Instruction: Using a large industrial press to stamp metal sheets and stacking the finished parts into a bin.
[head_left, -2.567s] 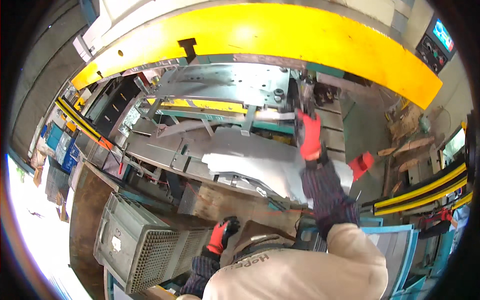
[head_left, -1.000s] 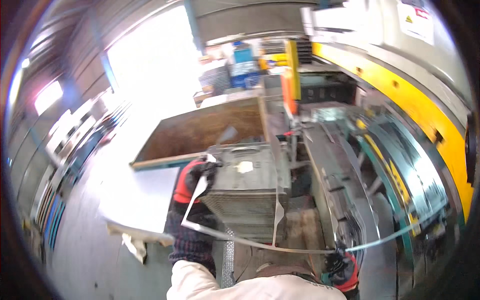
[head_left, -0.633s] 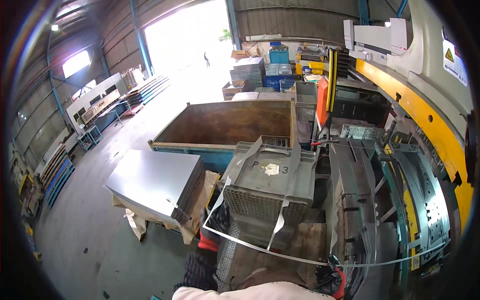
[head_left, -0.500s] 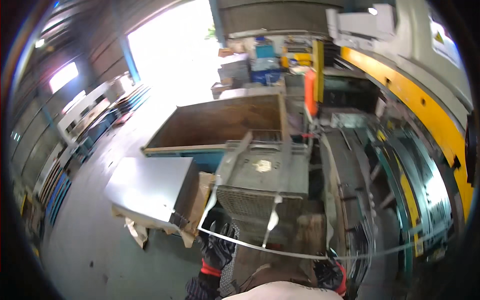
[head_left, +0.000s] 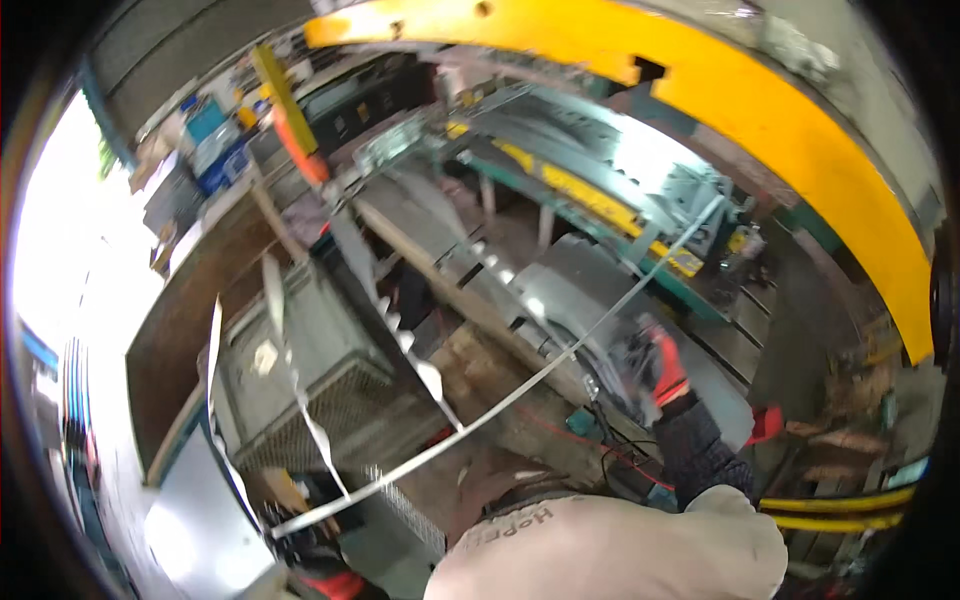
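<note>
A long, thin scrap metal strip (head_left: 520, 400) slants across the view, with several narrow wavy strips running away from its edge. My left hand (head_left: 305, 555), in a dark glove with a red cuff, is closed on the near left end of this scrap. On the other side, my right hand (head_left: 640, 365) is raised close beside the strip. That hand is smeared by motion, so whether its fingers grip the metal is unclear. The strip's far right end reaches up past it, over the machine bed (head_left: 590, 200).
A grey mesh-sided crate (head_left: 310, 350) and a large rusty bin (head_left: 170, 340) stand to the left. Shiny sheet metal (head_left: 205, 520) lies at lower left. A yellow machine beam (head_left: 780, 120) arches over the right. Cables (head_left: 610, 440) run near the machine's base.
My view has swung right toward the machine. The scrap strip now slants up to the right, and my right hand has risen and moved outward. My left hand stays at the strip's left end.
</note>
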